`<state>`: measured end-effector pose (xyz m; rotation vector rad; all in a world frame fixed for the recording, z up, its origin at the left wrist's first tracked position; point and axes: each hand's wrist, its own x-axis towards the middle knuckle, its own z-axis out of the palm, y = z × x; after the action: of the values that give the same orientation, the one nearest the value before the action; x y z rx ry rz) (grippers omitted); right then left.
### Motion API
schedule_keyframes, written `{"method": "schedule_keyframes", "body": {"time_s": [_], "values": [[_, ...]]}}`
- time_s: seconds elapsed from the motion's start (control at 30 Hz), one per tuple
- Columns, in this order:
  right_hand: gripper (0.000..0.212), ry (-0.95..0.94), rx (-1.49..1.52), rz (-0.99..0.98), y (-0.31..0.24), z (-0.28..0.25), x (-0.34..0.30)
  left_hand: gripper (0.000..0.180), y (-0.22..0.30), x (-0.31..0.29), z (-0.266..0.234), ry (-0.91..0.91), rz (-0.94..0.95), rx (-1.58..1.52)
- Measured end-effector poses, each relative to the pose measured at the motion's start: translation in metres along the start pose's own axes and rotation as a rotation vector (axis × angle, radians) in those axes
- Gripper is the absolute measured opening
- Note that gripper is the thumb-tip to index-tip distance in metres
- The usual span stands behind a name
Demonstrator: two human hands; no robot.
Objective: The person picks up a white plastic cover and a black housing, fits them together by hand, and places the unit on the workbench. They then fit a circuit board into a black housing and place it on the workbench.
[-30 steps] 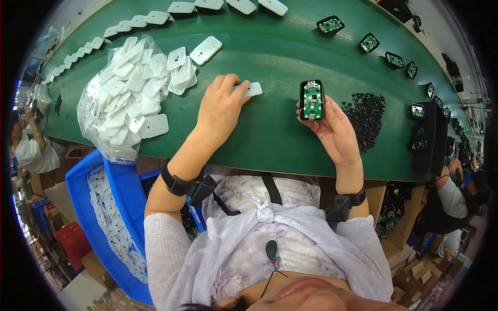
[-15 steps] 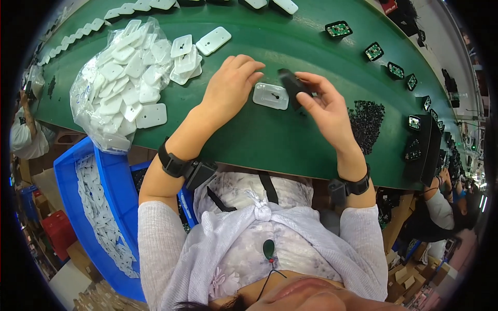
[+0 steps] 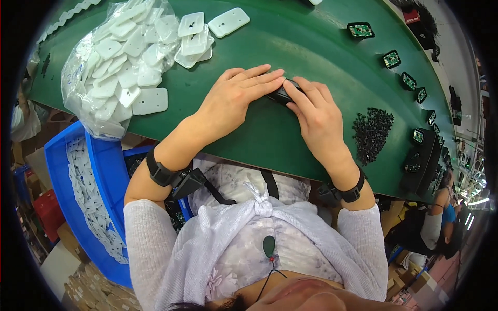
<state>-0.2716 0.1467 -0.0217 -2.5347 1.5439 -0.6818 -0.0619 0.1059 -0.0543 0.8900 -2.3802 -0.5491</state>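
A black plastic casing (image 3: 280,95) lies on the green tabletop in front of me, partly covered by my fingers. My left hand (image 3: 243,94) presses its long, close-set fingers over the casing's left end and far edge. From the other side my right hand (image 3: 315,103) grips it, index finger along the top. The white plate with a dark keyhole-shaped slot, seen earlier in this spot, is hidden now. Just right of my right hand spreads a heap of small black parts (image 3: 372,133).
A clear bag of white plates (image 3: 119,72) sits at the left, beside a small stack (image 3: 195,44) and a lone plate (image 3: 229,22). Black casings with green circuit boards (image 3: 360,30) line the right side. A blue bin (image 3: 106,192) of white parts stands below the table edge.
My right hand has brought the black casing down and left, where the slotted plate lay. My left hand has moved right onto the casing. The whole view has shifted slightly.
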Motion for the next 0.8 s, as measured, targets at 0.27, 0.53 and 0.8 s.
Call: {"method": "schedule_keyframes", "body": {"time_s": [0.27,0.53,0.8], "values": [[0.043,0.011,-0.052,-0.066,0.009,0.000,0.001,0.054,0.006,-0.002,0.002,-0.003,0.033,0.109],[0.040,-0.110,0.946,0.544,0.025,-0.018,0.015,0.043,0.012,0.021,0.012,0.215,-0.006,0.110],[0.048,0.063,1.184,0.502,0.006,-0.010,0.008,0.034,0.040,0.014,0.013,0.113,-0.647,-0.953]]}}
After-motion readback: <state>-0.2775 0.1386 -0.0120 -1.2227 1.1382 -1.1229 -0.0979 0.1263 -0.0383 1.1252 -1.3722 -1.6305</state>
